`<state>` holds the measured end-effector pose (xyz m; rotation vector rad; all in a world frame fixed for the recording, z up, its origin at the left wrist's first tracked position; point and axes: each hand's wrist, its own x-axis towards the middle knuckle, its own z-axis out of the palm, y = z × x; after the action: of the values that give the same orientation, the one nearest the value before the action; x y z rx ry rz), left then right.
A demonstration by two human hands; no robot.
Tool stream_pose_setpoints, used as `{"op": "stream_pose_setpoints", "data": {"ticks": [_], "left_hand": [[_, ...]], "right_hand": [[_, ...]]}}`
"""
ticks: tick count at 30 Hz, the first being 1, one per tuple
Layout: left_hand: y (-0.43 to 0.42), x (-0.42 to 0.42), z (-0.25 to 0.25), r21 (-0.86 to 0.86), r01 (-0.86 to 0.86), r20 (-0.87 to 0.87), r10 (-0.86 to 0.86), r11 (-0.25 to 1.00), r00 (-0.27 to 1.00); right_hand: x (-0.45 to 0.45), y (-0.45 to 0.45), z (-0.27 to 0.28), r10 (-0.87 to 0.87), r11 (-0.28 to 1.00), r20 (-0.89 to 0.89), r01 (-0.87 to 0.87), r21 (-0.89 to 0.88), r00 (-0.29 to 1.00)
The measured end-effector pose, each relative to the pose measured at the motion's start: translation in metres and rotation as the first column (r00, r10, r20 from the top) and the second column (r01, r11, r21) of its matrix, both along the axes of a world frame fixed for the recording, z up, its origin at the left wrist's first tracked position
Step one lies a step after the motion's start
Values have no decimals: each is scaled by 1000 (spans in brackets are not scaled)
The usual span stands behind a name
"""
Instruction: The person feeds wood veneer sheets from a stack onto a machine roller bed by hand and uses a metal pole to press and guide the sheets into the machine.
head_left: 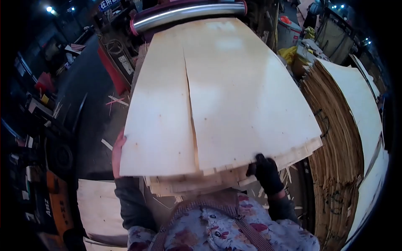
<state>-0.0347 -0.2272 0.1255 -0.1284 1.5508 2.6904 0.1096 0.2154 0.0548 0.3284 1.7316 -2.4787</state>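
Observation:
A large pale wood veneer sheet (243, 96) lies in front of me, with a long split running from its near edge toward the far end. My left hand (119, 152), bare, grips the sheet's left edge near the front corner; its fingers are partly hidden. At the near edge, right of the middle, my right hand (266, 173) in a black glove has its fingers closed on the sheet's rim. Beneath it, more veneer sheets (176, 186) stick out in uneven layers.
A shiny metal roller (188, 17) spans the far end of the sheet. On the right stands a tall veneer stack (335, 138). Further sheets (98, 209) lie low at the left, beside an orange machine part (59, 205). Wood scraps (117, 101) litter the floor.

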Motion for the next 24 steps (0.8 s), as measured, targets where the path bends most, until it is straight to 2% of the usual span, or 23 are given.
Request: {"op": "stream_pose_setpoints", "data": {"ticks": [2, 4, 5, 6, 8, 9, 10, 11, 13, 14, 16, 17, 18, 20, 24], "left_hand": [[13, -3, 13, 48, 23, 105, -28, 999, 994], [11, -4, -3, 107, 23, 221, -47, 994, 974], [-1, -10, -27, 2, 70, 214, -69, 998, 974], [-8, -12, -42, -102, 117, 208, -93, 988, 974], [2, -6, -29, -132, 129, 170, -106, 983, 980], [6, -2, -16, -144, 166, 134, -147, 976, 980], [10, 4, -1, -154, 202, 99, -188, 967, 977], [14, 11, 13, -156, 242, 97, -229, 958, 969], [19, 37, 2, -181, 178, 122, -158, 967, 980], [18, 52, -2, -222, 117, 131, -89, 968, 987], [13, 80, -31, -197, 54, 146, -25, 979, 989], [10, 88, -40, -227, 35, 158, 1, 973, 988], [11, 92, -41, -120, 50, 137, -33, 992, 990], [1, 85, -35, -76, 86, 155, -74, 993, 985], [-18, 41, -16, -13, 95, 43, -94, 995, 995]], "right_hand": [[-5, -10, 13, -123, 938, 105, 150, -312, 987], [-2, 4, -5, 58, 944, -7, -57, -326, 998], [4, 1, -3, 47, 885, 91, 1, -466, 995], [8, -3, -2, 53, 885, 112, 5, -465, 992], [15, -9, -1, 69, 929, 204, 12, -370, 977], [16, -7, -4, 161, 966, 175, -118, -230, 971], [20, -7, -11, 160, 967, 191, -115, -229, 968], [23, -7, -16, 158, 986, 122, -163, 27, 980], [27, -5, -17, 16, 965, 268, 55, -256, 963], [32, 0, -23, 15, 965, 267, 56, -255, 964], [44, 12, -41, -83, 915, 400, 229, -332, 913], [50, 5, -26, -163, 953, 418, 252, -168, 894], [53, 4, -29, -191, 899, 428, 332, -284, 883], [50, 11, -21, -87, 874, 153, 149, -463, 984], [2, 2, 29, -139, 914, 27, 138, -382, 990]]}}
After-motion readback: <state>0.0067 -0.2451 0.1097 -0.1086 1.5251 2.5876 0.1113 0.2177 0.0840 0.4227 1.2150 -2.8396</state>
